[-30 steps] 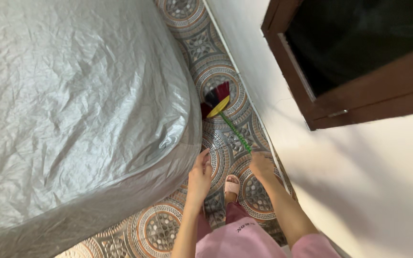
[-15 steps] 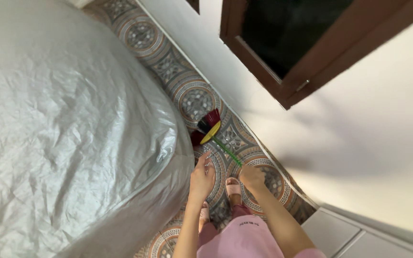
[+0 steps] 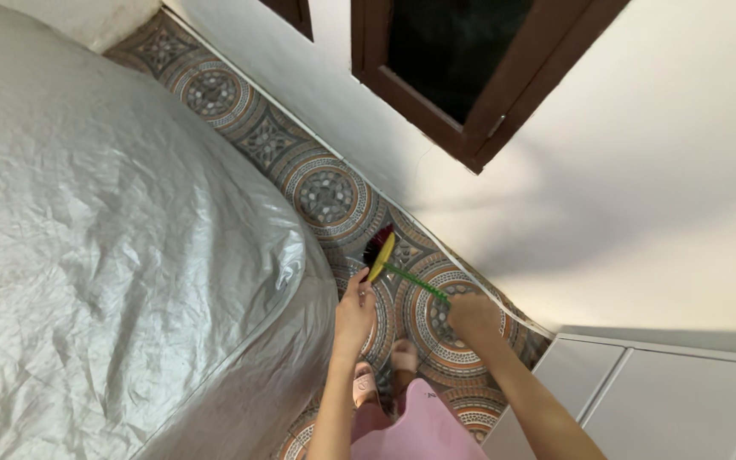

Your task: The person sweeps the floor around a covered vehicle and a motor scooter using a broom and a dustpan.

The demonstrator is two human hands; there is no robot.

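A small broom [image 3: 382, 252] with a yellow head, dark red bristles and a green handle lies low over the patterned floor tiles [image 3: 325, 194]. My right hand [image 3: 470, 313] is closed around the end of the green handle. My left hand [image 3: 355, 308] hangs beside the mattress corner, fingers loosely apart, just below the broom head and holding nothing that I can see. The broom head sits in the narrow strip between the mattress and the wall.
A large mattress wrapped in clear plastic [image 3: 112, 255] fills the left side. A white wall [image 3: 623, 187] with a dark wood-framed window [image 3: 462, 77] runs along the right. A white cabinet [image 3: 641, 392] stands at the lower right. My slippered feet [image 3: 385, 370] stand on the tiles.
The view has swung, showing more floor at the far end and the white cabinet. The broom head has shifted slightly right, away from the mattress edge. My right hand stays on the handle.
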